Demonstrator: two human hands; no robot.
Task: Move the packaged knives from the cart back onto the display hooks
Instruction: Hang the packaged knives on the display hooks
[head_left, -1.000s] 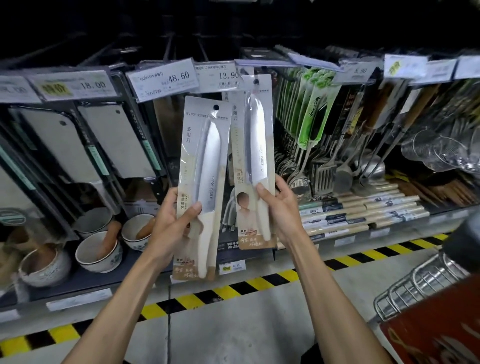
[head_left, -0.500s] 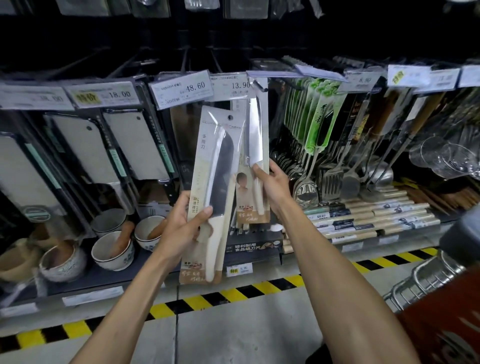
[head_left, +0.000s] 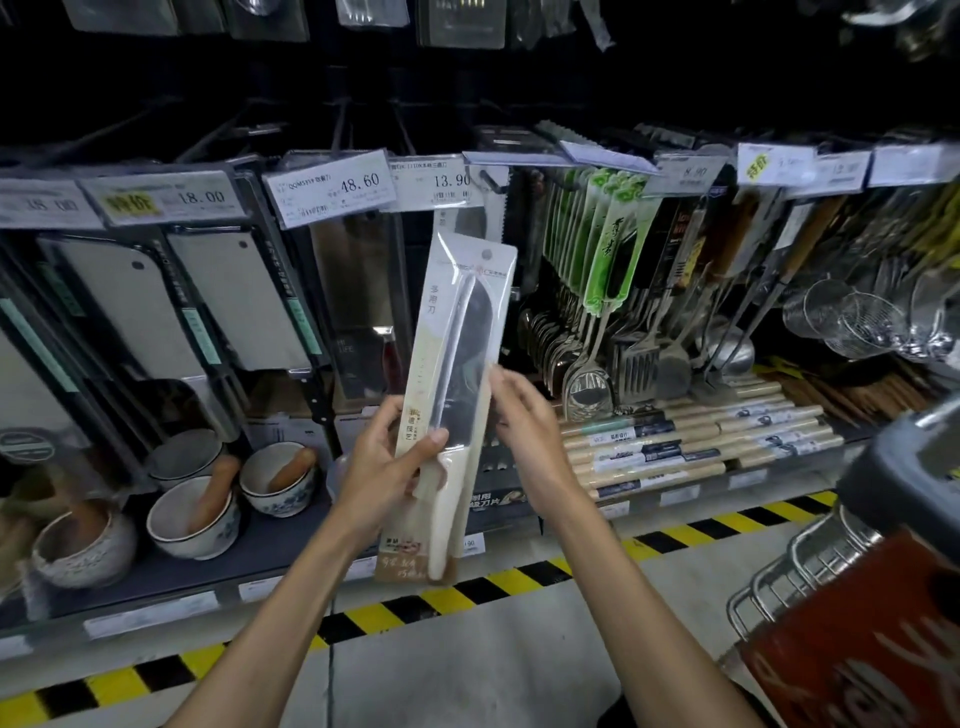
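- Your left hand (head_left: 376, 470) is holding the packaged knife (head_left: 457, 374) upright under the 13.90 price tag (head_left: 436, 183), grip clamped on its lower half.
- Your right hand (head_left: 527, 431) is touching the package's right edge, grip apart.

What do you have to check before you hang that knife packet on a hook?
1. Left hand grips the knife packet: ok.
2. Hang hole at the packet's top is uncovered: ok.
3. Blade sealed inside the clear wrap: ok.
4. Right hand holds the packet's edge: cannot tell; its fingers reach it.
5. Free hook behind the 13.90 price tag: cannot tell, the tag hides it.
6. Hole raised to hook height: not ok, it sits below the tag.
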